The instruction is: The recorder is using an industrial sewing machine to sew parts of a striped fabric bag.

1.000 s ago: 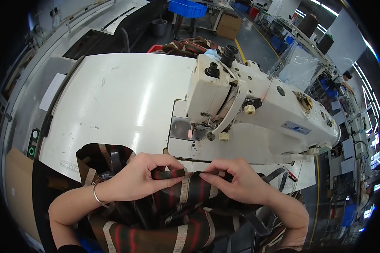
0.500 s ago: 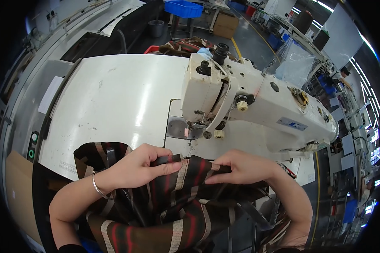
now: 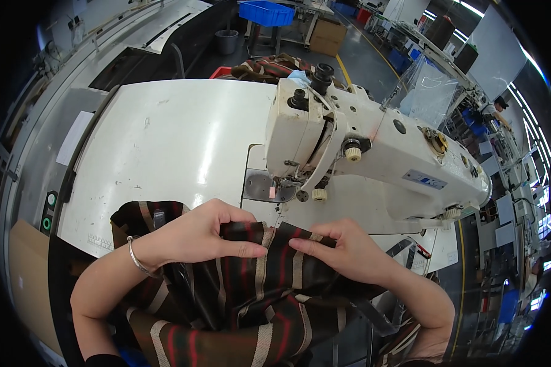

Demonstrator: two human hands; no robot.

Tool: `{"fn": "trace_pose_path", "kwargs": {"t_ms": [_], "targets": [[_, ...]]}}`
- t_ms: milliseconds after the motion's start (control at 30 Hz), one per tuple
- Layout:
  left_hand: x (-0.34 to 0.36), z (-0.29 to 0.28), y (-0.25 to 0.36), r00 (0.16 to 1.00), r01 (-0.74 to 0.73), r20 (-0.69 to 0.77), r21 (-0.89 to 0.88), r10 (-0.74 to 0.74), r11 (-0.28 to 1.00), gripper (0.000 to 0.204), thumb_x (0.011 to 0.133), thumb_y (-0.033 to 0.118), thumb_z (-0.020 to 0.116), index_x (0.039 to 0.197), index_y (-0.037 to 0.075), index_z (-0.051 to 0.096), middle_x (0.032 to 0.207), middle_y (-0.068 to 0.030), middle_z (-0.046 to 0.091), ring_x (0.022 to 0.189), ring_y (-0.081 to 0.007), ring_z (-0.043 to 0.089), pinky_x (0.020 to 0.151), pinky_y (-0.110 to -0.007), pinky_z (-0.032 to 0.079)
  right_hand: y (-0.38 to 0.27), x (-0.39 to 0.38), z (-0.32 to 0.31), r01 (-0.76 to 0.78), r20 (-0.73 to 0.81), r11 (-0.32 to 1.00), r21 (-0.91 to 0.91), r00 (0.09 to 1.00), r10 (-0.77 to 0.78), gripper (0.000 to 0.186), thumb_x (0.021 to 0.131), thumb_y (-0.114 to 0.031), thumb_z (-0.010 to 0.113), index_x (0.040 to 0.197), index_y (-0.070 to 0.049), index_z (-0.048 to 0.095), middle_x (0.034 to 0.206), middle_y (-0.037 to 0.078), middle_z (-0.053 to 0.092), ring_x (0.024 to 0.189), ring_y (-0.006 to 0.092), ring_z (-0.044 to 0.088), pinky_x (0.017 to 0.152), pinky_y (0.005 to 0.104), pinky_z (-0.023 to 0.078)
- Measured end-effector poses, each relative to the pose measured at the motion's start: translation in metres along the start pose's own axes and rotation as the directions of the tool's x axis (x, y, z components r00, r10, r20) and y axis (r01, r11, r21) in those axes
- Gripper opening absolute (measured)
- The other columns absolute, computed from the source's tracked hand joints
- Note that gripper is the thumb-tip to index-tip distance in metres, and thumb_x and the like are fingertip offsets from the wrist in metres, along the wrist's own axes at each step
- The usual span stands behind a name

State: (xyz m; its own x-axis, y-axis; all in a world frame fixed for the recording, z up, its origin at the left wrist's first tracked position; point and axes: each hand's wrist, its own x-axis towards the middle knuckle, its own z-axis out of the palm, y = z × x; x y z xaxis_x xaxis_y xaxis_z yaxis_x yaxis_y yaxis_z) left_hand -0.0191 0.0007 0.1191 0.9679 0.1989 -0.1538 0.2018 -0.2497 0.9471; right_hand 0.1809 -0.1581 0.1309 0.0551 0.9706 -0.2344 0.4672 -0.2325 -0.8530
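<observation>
**Both hands on striped cloth at the sewing machine**

Workshop floor stretched out behind the bench, grey, with a blue plastic crate point(image 3: 266, 12) at the far end and a heap of the same striped cloth point(image 3: 269, 66) lying past the table's back edge. Closer in, a broad white sewing table point(image 3: 165, 140) carried a white industrial sewing machine point(image 3: 373, 147), its needle end standing over a metal plate point(image 3: 264, 186) just beyond the fingers.

A dark brown fabric with red and cream stripes point(image 3: 257, 293) lay bunched at the table's near edge, spilling down toward the person's lap. The left hand point(image 3: 199, 235), a thin silver bangle point(image 3: 138, 260) on its wrist, was curled over the fabric's upper fold, thumb and fingertips pinching the edge. The right hand point(image 3: 346, 254) gripped the same fold from the other side, fingers bent and closed on the cloth. The two hands' fingertips sat near each other, a cream stripe between them. The fold lay short of the needle, not under it.
</observation>
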Motion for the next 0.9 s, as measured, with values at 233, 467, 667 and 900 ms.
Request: {"fn": "trace_pose_path", "kwargs": {"t_ms": [233,467,667,900], "targets": [[-0.001,0.003,-0.001,1.0,-0.021,-0.015,-0.025,0.021,0.999,0.032,0.084,0.025,0.073,0.095,-0.004,0.064,0.073,-0.0038,0.059,0.072,-0.0057,0.044,0.065,-0.024,0.041,-0.002,0.006,0.007,0.061,-0.011,0.998,-0.005,0.998,-0.061,0.031,0.088,-0.027,0.065,0.088,0.003,0.065,0.058,0.014,0.052,0.053,0.0126,0.041,0.052,0.0305,0.039],[0.001,0.0,0.004,0.997,-0.071,-0.001,0.002,0.071,0.997,0.033,0.085,0.02,0.071,0.105,-0.004,0.063,0.082,-0.0074,0.064,0.076,-0.0078,0.048,0.073,-0.026,0.045,-0.004,0.011,0.013,0.143,-0.142,0.989,-0.022,0.979,-0.145,0.022,0.088,-0.02,0.065,0.098,-0.001,0.066,0.074,0.013,0.063,0.059,0.0167,0.051,0.055,0.0303,0.042],[0.004,-0.001,0.006,0.993,-0.101,-0.048,0.055,0.104,0.993,0.028,0.084,0.019,0.072,0.1,-0.002,0.064,0.081,-0.0049,0.065,0.076,-0.0076,0.051,0.074,-0.026,0.045,-0.007,0.016,0.012,0.215,-0.171,0.975,-0.051,0.96,-0.221,0.02,0.087,-0.017,0.066,0.097,0.0,0.066,0.077,0.011,0.065,0.062,0.0152,0.054,0.057,0.0295,0.044],[0.007,-0.008,0.005,0.996,-0.088,-0.004,-0.034,0.088,0.996,0.023,0.083,0.018,0.074,0.091,-0.002,0.066,0.079,-0.0017,0.065,0.077,-0.0067,0.054,0.075,-0.025,0.044,-0.015,0.016,0.011,0.236,-0.178,0.968,-0.081,0.953,-0.247,0.017,0.085,-0.017,0.067,0.09,0.0,0.067,0.074,0.01,0.063,0.059,0.0152,0.055,0.052,0.0291,0.043]]}}
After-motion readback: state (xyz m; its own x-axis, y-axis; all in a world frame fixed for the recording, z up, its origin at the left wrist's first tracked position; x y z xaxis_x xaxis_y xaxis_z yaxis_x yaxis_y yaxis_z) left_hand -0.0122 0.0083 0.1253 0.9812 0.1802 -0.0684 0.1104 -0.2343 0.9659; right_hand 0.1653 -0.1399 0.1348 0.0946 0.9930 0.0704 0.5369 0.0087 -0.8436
